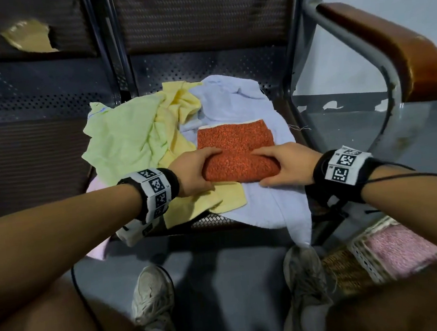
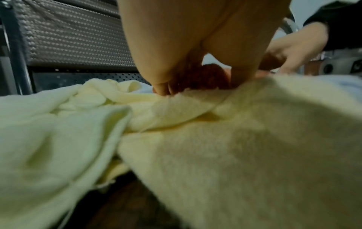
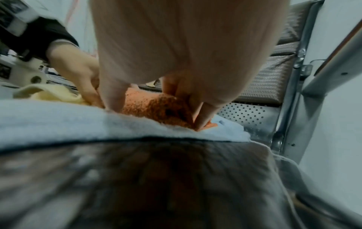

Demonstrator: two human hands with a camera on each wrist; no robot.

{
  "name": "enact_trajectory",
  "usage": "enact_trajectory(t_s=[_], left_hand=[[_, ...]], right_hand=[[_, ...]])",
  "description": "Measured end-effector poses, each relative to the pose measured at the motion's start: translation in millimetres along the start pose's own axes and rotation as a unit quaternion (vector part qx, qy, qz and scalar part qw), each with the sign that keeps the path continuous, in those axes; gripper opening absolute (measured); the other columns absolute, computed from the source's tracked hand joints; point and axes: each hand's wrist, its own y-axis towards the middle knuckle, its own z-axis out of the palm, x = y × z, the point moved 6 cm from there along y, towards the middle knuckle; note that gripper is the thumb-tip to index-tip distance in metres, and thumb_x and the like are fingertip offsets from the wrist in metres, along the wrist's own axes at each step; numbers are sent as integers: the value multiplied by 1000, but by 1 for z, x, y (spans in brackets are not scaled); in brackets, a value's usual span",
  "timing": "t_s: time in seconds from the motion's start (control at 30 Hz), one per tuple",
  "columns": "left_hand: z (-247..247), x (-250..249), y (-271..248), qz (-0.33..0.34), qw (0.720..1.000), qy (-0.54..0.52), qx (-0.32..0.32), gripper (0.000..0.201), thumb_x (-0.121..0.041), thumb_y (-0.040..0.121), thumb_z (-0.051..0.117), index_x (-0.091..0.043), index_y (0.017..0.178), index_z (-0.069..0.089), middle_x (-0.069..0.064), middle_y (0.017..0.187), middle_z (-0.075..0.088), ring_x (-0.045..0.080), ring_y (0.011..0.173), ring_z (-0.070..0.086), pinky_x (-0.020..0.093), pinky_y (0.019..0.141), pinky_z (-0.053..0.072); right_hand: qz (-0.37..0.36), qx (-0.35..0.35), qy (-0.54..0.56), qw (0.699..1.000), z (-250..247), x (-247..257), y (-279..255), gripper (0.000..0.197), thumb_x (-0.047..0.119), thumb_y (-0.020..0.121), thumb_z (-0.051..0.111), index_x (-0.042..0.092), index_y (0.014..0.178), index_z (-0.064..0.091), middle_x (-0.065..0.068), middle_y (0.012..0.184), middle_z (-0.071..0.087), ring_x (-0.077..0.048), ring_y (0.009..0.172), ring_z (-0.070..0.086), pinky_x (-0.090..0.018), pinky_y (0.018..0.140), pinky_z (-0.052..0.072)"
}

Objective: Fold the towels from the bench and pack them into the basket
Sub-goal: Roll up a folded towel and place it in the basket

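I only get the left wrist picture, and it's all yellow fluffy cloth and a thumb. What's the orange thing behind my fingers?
Observer: A folded orange towel, lying on a pale blue towel on the bench seat.
Operator: Is my other hand holding it too?
Observer: Yes. The right hand grips its right end and the left hand grips its left end.
Operator: Where's the basket?
Observer: On the floor at the lower right, by the right shoe. The woven basket already has a pink towel in it.
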Motion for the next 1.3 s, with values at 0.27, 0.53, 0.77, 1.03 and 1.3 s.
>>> enact_trajectory(t_s=[0.27, 0.53, 0.77, 1.03, 1.3], left_hand=[[-28, 8, 3, -56, 972, -207, -95, 24, -34, 70, 66, -15, 85, 67, 3, 74, 63, 21, 70, 57, 33, 69, 45], [-19, 30, 13, -152, 913, -372, -72, 12, -24, 90, 61, -20, 79, 64, -3, 75, 60, 18, 74, 56, 29, 69, 44], [-14, 37, 20, -270, 958, -81, -48, 69, -74, 90, 36, -9, 85, 61, 14, 92, 68, 30, 80, 63, 32, 70, 47], [-16, 11, 28, -255, 883, -382, -97, 59, -53, 77, 76, -1, 102, 66, 14, 98, 74, 31, 84, 74, 40, 81, 61], [-73, -56, 8, -34, 842, -530, -95, 26, -14, 77, 79, -26, 93, 62, -2, 87, 66, 10, 71, 64, 23, 67, 54]], right_hand=[[1, -97, 107, 989, -31, -1, -3, 13, 29, 94, 62, 24, 105, 65, 4, 89, 69, -18, 83, 64, -31, 78, 47], [57, -22, 322, 945, -20, -3, 7, 52, 65, 70, 74, 25, 102, 67, 6, 92, 74, -9, 84, 72, -24, 76, 58], [164, -89, 109, 976, -8, -21, 28, 50, 62, 86, 62, 13, 97, 67, -4, 95, 69, -25, 91, 64, -36, 85, 51], [192, -29, 110, 975, -23, -16, 22, 46, 51, 86, 67, 15, 114, 67, -7, 113, 69, -25, 107, 63, -34, 93, 49], [53, -118, 437, 890, -73, 41, 4, 68, 33, 76, 84, 18, 135, 54, 0, 121, 70, -14, 109, 69, -39, 103, 52]])
